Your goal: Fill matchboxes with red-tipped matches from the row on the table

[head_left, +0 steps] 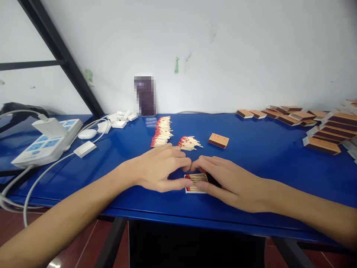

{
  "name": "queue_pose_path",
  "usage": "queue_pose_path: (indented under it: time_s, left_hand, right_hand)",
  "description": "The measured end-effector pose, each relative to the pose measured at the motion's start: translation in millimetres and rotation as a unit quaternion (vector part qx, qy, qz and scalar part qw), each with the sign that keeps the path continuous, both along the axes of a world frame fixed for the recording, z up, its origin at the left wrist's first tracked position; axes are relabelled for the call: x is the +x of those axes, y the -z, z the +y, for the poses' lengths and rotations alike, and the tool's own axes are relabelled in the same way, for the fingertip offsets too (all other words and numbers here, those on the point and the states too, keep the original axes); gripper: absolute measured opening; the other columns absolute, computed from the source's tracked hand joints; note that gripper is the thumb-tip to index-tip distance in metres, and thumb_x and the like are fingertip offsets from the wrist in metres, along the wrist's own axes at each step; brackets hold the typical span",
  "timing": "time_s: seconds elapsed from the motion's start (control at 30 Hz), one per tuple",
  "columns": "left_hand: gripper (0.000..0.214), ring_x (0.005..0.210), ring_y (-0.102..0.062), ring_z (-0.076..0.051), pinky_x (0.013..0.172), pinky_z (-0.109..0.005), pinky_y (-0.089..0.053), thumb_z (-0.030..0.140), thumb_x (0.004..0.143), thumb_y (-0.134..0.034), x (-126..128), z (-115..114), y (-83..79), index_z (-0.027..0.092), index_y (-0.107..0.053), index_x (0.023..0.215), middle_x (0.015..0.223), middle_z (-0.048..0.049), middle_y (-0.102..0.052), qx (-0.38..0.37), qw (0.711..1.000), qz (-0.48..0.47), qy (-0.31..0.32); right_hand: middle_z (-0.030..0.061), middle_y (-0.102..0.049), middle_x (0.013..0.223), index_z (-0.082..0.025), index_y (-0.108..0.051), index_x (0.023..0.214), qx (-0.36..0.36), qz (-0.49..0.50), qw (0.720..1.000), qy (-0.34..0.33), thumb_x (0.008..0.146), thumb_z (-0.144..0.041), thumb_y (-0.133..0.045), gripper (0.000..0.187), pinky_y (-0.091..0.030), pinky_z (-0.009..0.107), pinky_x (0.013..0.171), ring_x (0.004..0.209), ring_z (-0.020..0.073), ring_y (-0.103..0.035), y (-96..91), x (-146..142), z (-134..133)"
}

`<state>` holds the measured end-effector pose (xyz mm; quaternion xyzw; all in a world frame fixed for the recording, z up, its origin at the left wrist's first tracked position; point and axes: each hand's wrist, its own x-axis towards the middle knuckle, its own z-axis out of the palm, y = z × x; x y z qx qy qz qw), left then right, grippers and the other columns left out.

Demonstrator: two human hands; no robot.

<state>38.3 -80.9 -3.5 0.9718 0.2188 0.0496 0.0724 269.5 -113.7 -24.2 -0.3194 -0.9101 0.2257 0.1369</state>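
Observation:
A white matchbox tray (197, 192) filled with red-headed matches (196, 178) lies near the front of the blue table. My left hand (160, 167) reaches in from the left, thumb tip on the matches at the tray's left end, index finger apart from the thumb. Around the tray's right end curls my right hand (231, 182), its thumb over the matches and its index finger at the far side. Both index fingertips meet behind the tray. Beyond them lie a small match pile (189, 143), a longer row of matches (163, 131) and an orange-brown matchbox sleeve (219, 140).
Several matchbox sleeves (290, 115) lie at the back right, with more stacked (334, 130) at the right edge. White trays (119, 123) cluster at the back left. A power strip (47, 145) with cables sits on the left. A phone-like dark object (147, 96) leans against the wall.

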Motion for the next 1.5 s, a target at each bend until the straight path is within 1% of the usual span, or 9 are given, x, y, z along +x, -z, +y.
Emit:
queue_pose_path:
  time_s: [0.1, 0.2, 0.43, 0.7, 0.8, 0.97, 1.17, 1.3, 1.5]
  left_hand:
    - [0.042, 0.073, -0.051, -0.018, 0.073, -0.033, -0.037, 0.060, 0.083, -0.058, 0.0, -0.4, 1.5, 0.018, -0.059, 0.091, 0.079, -0.0008, -0.058, 0.015, 1.000, -0.023, 0.011]
    - [0.043, 0.071, -0.051, -0.016, 0.071, -0.032, -0.037, 0.058, 0.078, -0.064, 1.0, -1.5, 4.6, 0.017, -0.058, 0.093, 0.080, -0.0005, -0.058, 0.036, 0.997, -0.056, 0.032]
    - [0.030, 0.069, -0.054, -0.016, 0.069, -0.031, -0.040, 0.045, 0.080, -0.066, 3.4, -3.7, 7.7, 0.017, -0.063, 0.092, 0.075, -0.0007, -0.061, 0.056, 0.995, -0.066, 0.058]
    - [0.030, 0.077, -0.058, -0.018, 0.072, -0.032, -0.042, 0.041, 0.081, -0.068, 2.5, -2.6, 6.4, 0.018, -0.068, 0.100, 0.083, -0.0018, -0.069, 0.054, 0.994, -0.068, 0.071]
    - [0.031, 0.077, -0.058, -0.018, 0.074, -0.032, -0.043, 0.040, 0.082, -0.068, 2.5, -2.1, 6.2, 0.017, -0.068, 0.102, 0.083, -0.0022, -0.069, 0.057, 0.994, -0.070, 0.070]
    - [0.032, 0.081, -0.060, -0.019, 0.078, -0.034, -0.044, 0.042, 0.084, -0.067, 2.6, -1.0, 6.6, 0.017, -0.070, 0.103, 0.085, -0.0034, -0.071, 0.052, 0.994, -0.062, 0.069]
    - [0.030, 0.079, -0.060, -0.019, 0.076, -0.033, -0.043, 0.044, 0.086, -0.065, 2.0, -0.3, 7.0, 0.019, -0.072, 0.101, 0.086, -0.0033, -0.071, 0.047, 0.995, -0.062, 0.069]
    - [0.029, 0.079, -0.060, -0.019, 0.075, -0.033, -0.042, 0.045, 0.087, -0.063, 2.1, -0.3, 6.7, 0.020, -0.073, 0.099, 0.087, -0.0032, -0.071, 0.052, 0.994, -0.059, 0.070]
    - [0.033, 0.077, -0.059, -0.019, 0.074, -0.032, -0.042, 0.047, 0.088, -0.062, 3.6, -1.5, 7.3, 0.019, -0.071, 0.102, 0.084, -0.0027, -0.071, 0.058, 0.995, -0.052, 0.060]
  right_hand:
    - [0.0039, -0.061, 0.094, -0.021, -0.052, 0.100, 0.009, -0.005, 1.000, -0.001, 0.100, -0.040, -0.039, 0.023, -0.042, 0.037, 0.076, 0.081, 0.0196, -0.055, 0.7, 0.0, 1.3]
    - [0.0039, -0.060, 0.090, -0.020, -0.050, 0.095, 0.011, -0.002, 1.000, -0.002, 0.100, -0.039, -0.041, 0.021, -0.042, 0.036, 0.072, 0.076, 0.0186, -0.053, 1.1, 0.0, 2.9]
    - [0.0033, -0.061, 0.088, -0.020, -0.052, 0.095, -0.003, 0.007, 1.000, 0.006, 0.098, -0.038, -0.044, 0.020, -0.042, 0.033, 0.069, 0.075, 0.0182, -0.053, -1.6, -0.7, 3.1]
    - [0.0019, -0.061, 0.082, -0.020, -0.055, 0.094, -0.002, 0.028, 0.999, 0.025, 0.098, -0.029, -0.041, 0.017, -0.042, 0.031, 0.065, 0.070, 0.0164, -0.054, 2.7, -0.1, 4.7]
    - [0.0013, -0.060, 0.079, -0.019, -0.056, 0.093, 0.011, 0.034, 0.999, 0.033, 0.097, -0.026, -0.044, 0.014, -0.041, 0.029, 0.063, 0.068, 0.0152, -0.054, 4.2, -0.8, 5.5]
    - [0.0004, -0.058, 0.073, -0.019, -0.055, 0.083, 0.047, 0.034, 0.997, 0.042, 0.093, -0.022, -0.046, 0.014, -0.040, 0.028, 0.060, 0.063, 0.0139, -0.052, 5.9, -2.1, 6.5]
    - [0.0002, -0.057, 0.072, -0.020, -0.053, 0.079, 0.066, 0.035, 0.996, 0.044, 0.091, -0.019, -0.048, 0.013, -0.039, 0.027, 0.059, 0.062, 0.0131, -0.050, 7.4, -1.4, 6.6]
    - [0.0007, -0.057, 0.074, -0.020, -0.053, 0.081, 0.052, 0.025, 0.998, 0.040, 0.094, -0.022, -0.045, 0.016, -0.039, 0.027, 0.060, 0.063, 0.0136, -0.050, 6.0, -0.4, 7.0]
    - [0.0015, -0.059, 0.080, -0.020, -0.054, 0.088, 0.026, 0.006, 0.999, 0.031, 0.096, -0.038, -0.048, 0.021, -0.039, 0.029, 0.062, 0.068, 0.0155, -0.052, 2.5, -0.6, 4.4]
